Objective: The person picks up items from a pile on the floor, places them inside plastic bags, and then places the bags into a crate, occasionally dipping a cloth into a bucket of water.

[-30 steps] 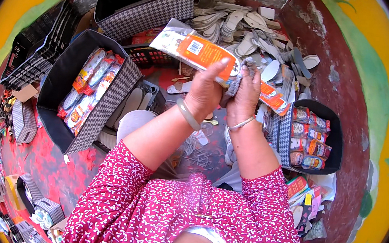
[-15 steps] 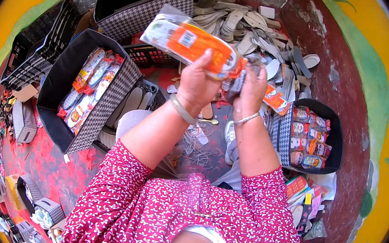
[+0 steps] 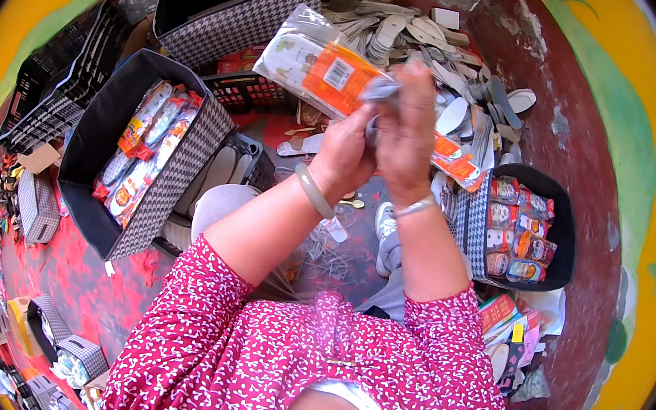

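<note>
One orange-labelled package in left grip; grey bundle against right grip

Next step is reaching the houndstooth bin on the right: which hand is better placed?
The right hand, probably: though blurred, it is nearer the houndstooth bin. The left hand is farther across, curled at the lower end of the orange-and-white packet.

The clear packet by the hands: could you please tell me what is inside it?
Inside the clear packet, a pale sole-shaped piece shows. The orange panel hides anything behind it; the left hand and a blurred grey item cover the packet's lower end.
</note>
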Motion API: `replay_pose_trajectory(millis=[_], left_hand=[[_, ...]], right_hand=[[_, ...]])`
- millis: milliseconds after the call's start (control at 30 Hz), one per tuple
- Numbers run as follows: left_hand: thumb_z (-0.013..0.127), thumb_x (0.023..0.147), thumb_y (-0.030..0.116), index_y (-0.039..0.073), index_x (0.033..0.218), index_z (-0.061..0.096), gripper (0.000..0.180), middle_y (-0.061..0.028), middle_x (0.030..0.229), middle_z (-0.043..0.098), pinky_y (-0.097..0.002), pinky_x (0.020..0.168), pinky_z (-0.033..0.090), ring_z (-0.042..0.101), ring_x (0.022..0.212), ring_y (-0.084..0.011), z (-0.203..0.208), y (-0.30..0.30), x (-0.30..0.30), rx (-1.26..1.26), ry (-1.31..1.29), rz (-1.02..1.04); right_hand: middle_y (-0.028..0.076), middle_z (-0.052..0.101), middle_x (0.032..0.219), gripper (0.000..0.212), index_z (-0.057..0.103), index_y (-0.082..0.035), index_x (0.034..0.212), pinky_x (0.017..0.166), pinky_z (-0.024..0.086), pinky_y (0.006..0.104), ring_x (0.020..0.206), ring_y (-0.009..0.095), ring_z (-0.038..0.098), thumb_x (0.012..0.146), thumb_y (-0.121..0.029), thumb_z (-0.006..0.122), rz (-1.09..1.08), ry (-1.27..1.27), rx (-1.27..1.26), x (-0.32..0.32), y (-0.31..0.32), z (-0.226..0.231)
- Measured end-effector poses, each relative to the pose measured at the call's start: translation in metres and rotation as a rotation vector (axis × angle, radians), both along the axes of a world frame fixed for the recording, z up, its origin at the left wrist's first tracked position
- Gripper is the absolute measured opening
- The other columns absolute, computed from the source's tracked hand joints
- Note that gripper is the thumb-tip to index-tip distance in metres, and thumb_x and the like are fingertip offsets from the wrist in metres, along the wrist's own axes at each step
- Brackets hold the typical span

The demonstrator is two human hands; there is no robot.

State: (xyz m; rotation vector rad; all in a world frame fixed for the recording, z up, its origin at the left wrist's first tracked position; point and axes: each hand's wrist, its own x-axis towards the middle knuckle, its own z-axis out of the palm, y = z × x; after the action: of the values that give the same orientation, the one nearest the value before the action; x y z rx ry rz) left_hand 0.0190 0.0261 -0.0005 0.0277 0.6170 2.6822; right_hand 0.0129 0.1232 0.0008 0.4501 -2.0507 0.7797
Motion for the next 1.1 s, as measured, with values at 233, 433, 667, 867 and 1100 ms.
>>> replay_pose_trajectory(millis=[233, 433, 667, 867, 1100], left_hand=[[0.033, 0.098, 0.031, 0.007, 0.131, 0.038, 0.041, -0.0099, 0.13, 0.046, -0.0476, 0.105, 0.027, 0.042, 0.122, -0.0267, 0.006, -0.018, -0.016, 0.175, -0.016, -0.015], [0.034, 0.098, 0.03, 0.005, 0.125, 0.04, 0.038, -0.0131, 0.126, 0.048, -0.047, 0.103, 0.032, 0.046, 0.117, -0.0292, 0.003, -0.029, -0.029, 0.275, 0.007, 0.03], [0.037, 0.097, 0.028, 0.005, 0.127, 0.037, 0.038, -0.0139, 0.128, 0.045, -0.0499, 0.104, 0.032, 0.043, 0.121, -0.0316, 0.003, -0.039, -0.039, 0.229, -0.031, 0.125], [0.036, 0.098, 0.028, 0.003, 0.123, 0.043, 0.036, -0.0138, 0.121, 0.052, -0.0435, 0.099, 0.038, 0.052, 0.112, -0.0286, -0.015, -0.025, -0.034, 0.158, -0.113, -0.032], [0.037, 0.097, 0.028, 0.003, 0.13, 0.037, 0.041, -0.0164, 0.132, 0.044, -0.0493, 0.106, 0.029, 0.043, 0.122, -0.0313, 0.004, -0.041, -0.037, 0.276, 0.002, 0.051]], right_hand=[[0.018, 0.049, 0.128, 0.04, 0.054, -0.013, 0.123, 0.1, 0.037, 0.0406, 0.121, 0.039, 0.044, 0.084, -0.009, 0.058, 0.116, -0.192, -0.13, -0.014, 0.006, -0.013], [0.019, 0.054, 0.121, 0.038, 0.055, -0.01, 0.121, 0.092, 0.044, 0.0351, 0.109, 0.032, 0.056, 0.084, -0.002, 0.057, 0.174, -0.392, -0.322, -0.011, 0.011, -0.02], [0.014, 0.061, 0.108, 0.034, 0.048, 0.0, 0.124, 0.083, 0.047, 0.0286, 0.096, 0.02, 0.061, 0.091, -0.01, 0.051, -0.085, -0.35, -0.501, -0.011, 0.041, -0.004], [0.014, 0.053, 0.125, 0.042, 0.049, -0.007, 0.127, 0.097, 0.039, 0.0379, 0.116, 0.027, 0.051, 0.085, -0.005, 0.054, 0.218, -0.153, 0.025, 0.013, 0.0, 0.012], [0.019, 0.05, 0.128, 0.047, 0.055, -0.005, 0.12, 0.101, 0.037, 0.038, 0.12, 0.033, 0.047, 0.074, 0.005, 0.052, 0.152, -0.249, -0.017, -0.001, 0.004, -0.009]])
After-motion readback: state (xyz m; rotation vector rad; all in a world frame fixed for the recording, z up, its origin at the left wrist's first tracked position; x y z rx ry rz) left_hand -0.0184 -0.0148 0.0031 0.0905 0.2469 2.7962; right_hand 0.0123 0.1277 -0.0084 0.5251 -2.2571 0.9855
